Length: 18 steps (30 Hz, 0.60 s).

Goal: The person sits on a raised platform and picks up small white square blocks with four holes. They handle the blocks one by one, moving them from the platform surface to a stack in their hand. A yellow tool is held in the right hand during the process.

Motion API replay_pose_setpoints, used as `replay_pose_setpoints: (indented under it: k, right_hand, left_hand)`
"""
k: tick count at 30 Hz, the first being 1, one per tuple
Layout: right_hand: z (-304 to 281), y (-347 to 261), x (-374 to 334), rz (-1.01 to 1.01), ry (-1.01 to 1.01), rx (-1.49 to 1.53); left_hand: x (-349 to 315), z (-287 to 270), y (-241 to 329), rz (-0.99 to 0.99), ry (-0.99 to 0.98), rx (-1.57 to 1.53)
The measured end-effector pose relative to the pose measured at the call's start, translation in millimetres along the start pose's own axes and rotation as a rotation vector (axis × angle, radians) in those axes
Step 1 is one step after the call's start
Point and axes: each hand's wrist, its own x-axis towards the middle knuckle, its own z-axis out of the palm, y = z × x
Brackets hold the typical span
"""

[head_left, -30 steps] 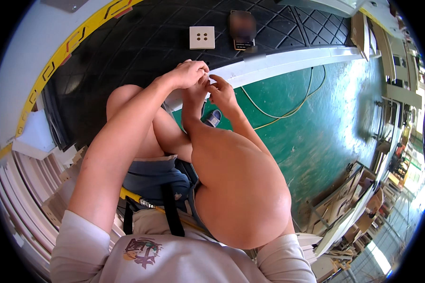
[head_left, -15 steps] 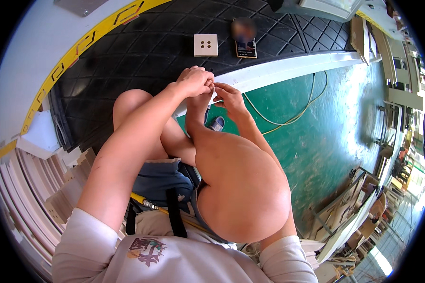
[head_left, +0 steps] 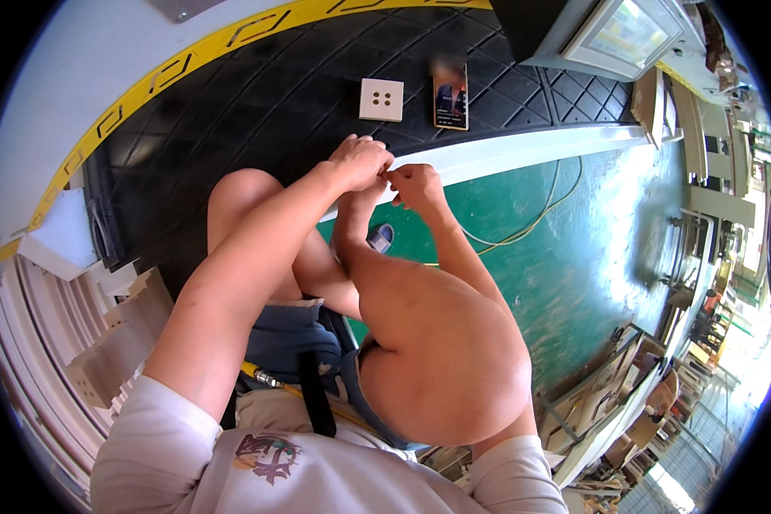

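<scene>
My bare foot (head_left: 359, 206) is propped near a pale ledge (head_left: 505, 154), its toes under my hands. My left hand (head_left: 361, 163) is closed round the toe end of the foot. Close against it, my right hand (head_left: 417, 185) pinches with thumb and forefinger at the toes; whatever lies between those fingertips is too small to make out. Beyond the hands, a small white square block (head_left: 381, 100) with several holes lies on a black quilted mat (head_left: 291, 103). A phone (head_left: 451, 98) with a lit screen rests to its right.
A grey-blue slipper (head_left: 380, 238) is on the green floor (head_left: 565, 265) below the foot. Thin hoses (head_left: 522, 231) curve over that floor. White boards (head_left: 38, 360) are stacked at the left. A machine with a screen (head_left: 630, 34) stands at the far right.
The view has tilted, so the block, phone and hands sit lower in it. Both hands stay at the toes, and the right hand's fingers have drawn closer together.
</scene>
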Motion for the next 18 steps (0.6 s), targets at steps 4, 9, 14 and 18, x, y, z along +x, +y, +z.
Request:
replay_pose_setpoints:
  k: [4,9,14,18]
  right_hand:
    - [-4.6,-17.8,9.0,0.114,-0.068,-0.134]
    - [-3.3,-32.2,7.5,0.242,-0.065,-0.111]
    - [-11.5,-50.9,12.5,0.314,-0.170,-0.137]
    - [-7.4,-41.7,19.8,0.268,-0.153,-0.103]
  left_hand:
    - [2.6,1.8,-2.1,-0.011,-0.036,-0.012]
    - [1.2,4.0,-1.2,-0.011,0.020,-0.033]
    - [-1.0,4.8,-5.3,-0.020,0.036,-0.064]
    - [1.0,5.4,-3.3,-0.039,0.042,-0.087]
